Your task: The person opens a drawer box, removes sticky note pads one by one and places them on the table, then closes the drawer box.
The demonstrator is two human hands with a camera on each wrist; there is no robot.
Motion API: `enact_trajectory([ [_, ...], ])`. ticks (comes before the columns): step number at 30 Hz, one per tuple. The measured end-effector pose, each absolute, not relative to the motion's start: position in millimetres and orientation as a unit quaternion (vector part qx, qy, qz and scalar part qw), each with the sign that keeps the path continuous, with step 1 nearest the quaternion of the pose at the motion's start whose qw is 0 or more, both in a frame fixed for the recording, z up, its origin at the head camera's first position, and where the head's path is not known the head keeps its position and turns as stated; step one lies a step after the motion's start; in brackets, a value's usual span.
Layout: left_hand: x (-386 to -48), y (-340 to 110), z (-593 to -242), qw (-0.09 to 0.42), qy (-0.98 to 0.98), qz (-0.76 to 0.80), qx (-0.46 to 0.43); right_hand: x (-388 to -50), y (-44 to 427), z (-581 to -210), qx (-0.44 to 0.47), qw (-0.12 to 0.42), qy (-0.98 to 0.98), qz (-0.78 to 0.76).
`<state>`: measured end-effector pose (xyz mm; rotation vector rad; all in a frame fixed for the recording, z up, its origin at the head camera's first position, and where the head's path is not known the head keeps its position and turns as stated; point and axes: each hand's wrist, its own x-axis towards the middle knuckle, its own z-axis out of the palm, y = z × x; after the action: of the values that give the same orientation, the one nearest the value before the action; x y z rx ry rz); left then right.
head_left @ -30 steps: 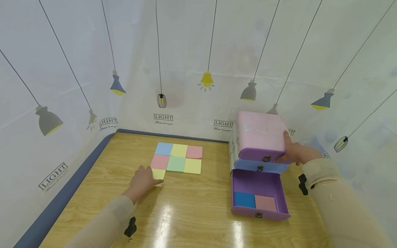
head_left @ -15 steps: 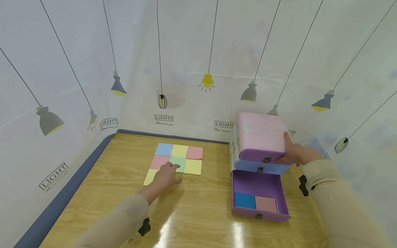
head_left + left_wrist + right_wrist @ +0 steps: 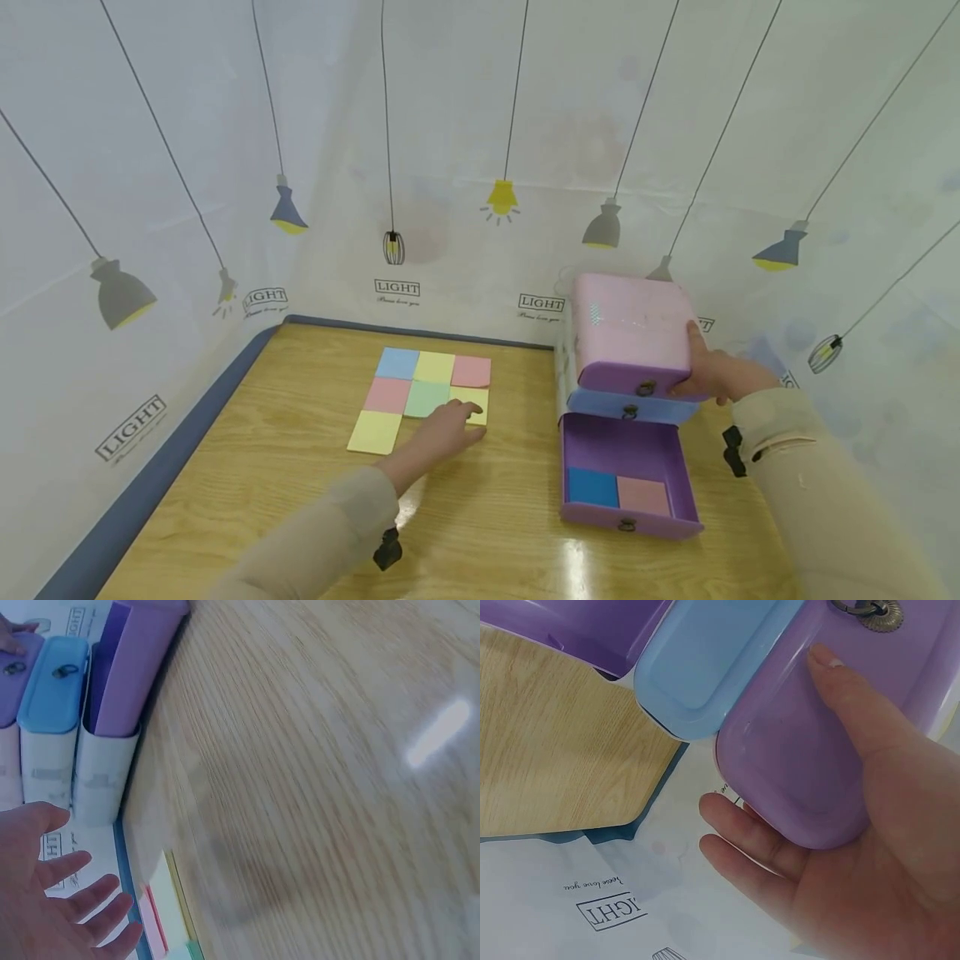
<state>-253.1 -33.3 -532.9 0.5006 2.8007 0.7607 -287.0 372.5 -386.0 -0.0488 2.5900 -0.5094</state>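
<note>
In the head view, my left hand (image 3: 441, 432) is over the right yellow sticky-note pad (image 3: 480, 402), fingers loosely extended. The left wrist view shows that hand (image 3: 71, 889) with spread fingers and an unfilled palm. Several square pads lie together: blue (image 3: 397, 362), yellow (image 3: 433, 367), pink (image 3: 472, 372), another pink (image 3: 387, 394), green (image 3: 427, 399) and a front-left yellow (image 3: 374, 432). My right hand (image 3: 716, 372) holds the top right side of a drawer organizer (image 3: 633, 321), its thumb (image 3: 847, 694) on the purple front and other fingers along the side.
The bottom purple drawer (image 3: 622, 437) is pulled out, with a dark blue pad (image 3: 592, 487) and a pink pad (image 3: 642, 495) inside. A blue drawer (image 3: 645, 406) sits above it. Behind the wooden table (image 3: 300, 400) rises a lamp-printed wall covering (image 3: 450, 250).
My left hand has moved right across the pads, from the front-left yellow one past the green to the right yellow one. The pads stay where they were; my right hand stays at the organizer.
</note>
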Motion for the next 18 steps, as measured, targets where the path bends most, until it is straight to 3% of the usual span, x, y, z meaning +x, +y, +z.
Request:
enact_trajectory([
  [9, -247.7, 3.3, -521.6, 0.095, 0.931, 0.276, 0.218, -288.4, 371.1, -386.9, -0.015, 0.244, 0.949, -0.199],
  [18, -241.6, 47.3, -519.9, 0.055, 0.924, 0.244, 0.291, -289.0, 375.5, -391.7, -0.02, 0.238, 0.952, -0.19],
])
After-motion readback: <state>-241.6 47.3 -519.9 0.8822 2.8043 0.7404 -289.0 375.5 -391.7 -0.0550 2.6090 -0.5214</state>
